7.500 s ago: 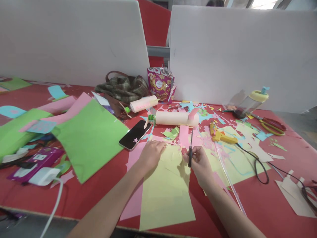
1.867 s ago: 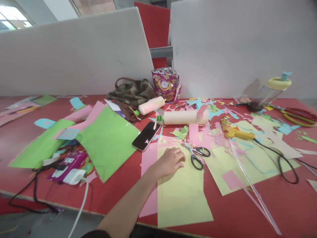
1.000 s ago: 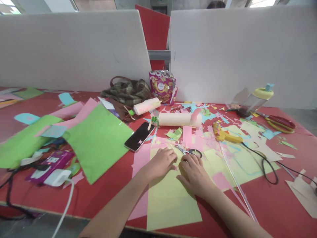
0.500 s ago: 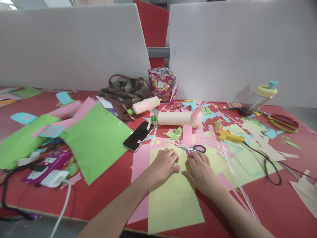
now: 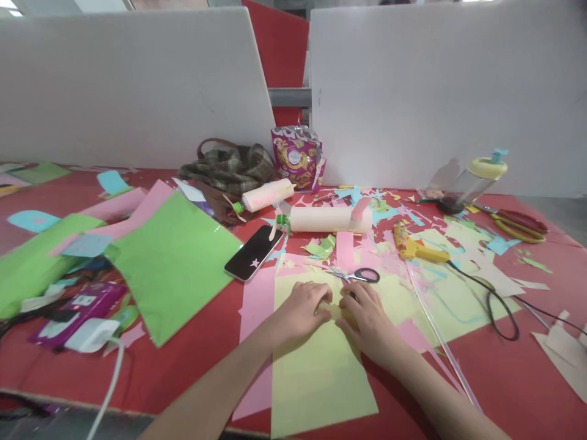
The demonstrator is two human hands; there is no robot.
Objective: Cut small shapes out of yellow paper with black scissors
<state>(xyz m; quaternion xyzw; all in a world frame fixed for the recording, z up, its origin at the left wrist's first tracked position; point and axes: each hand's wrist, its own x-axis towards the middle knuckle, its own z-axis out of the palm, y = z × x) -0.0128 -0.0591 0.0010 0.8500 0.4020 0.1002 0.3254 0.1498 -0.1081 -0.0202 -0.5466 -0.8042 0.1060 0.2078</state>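
My left hand (image 5: 306, 310) rests over a pale yellow paper sheet (image 5: 321, 385), its fingers bent and the thumb apart from them. Facing it, my right hand (image 5: 367, 315) sits on the same sheet with curled fingers and a spread thumb. Neither hand visibly holds anything. Just beyond the right fingertips lie small scissors (image 5: 367, 275) with dark handles; one handle loop seems partly covered by those fingers. Beneath the yellow sheet, a pink sheet (image 5: 251, 379) shows along the left side. A phone (image 5: 254, 252) bearing a small pink star (image 5: 255, 263) lies beyond my left hand.
White paper-wrapped bottles (image 5: 321, 219) lie ahead among coloured scraps. A yellow glue gun (image 5: 419, 249) with its cord, red-handled shears (image 5: 523, 220) and a clear jar (image 5: 477, 183) are to the right. Leftward are green sheets (image 5: 178, 263) and a purple power strip (image 5: 87, 311) with cables.
The pink star between my hands is no longer visible. My left fingers and thumb have lifted and curled slightly, while my right hand shifts a little. The camera view moves slightly.
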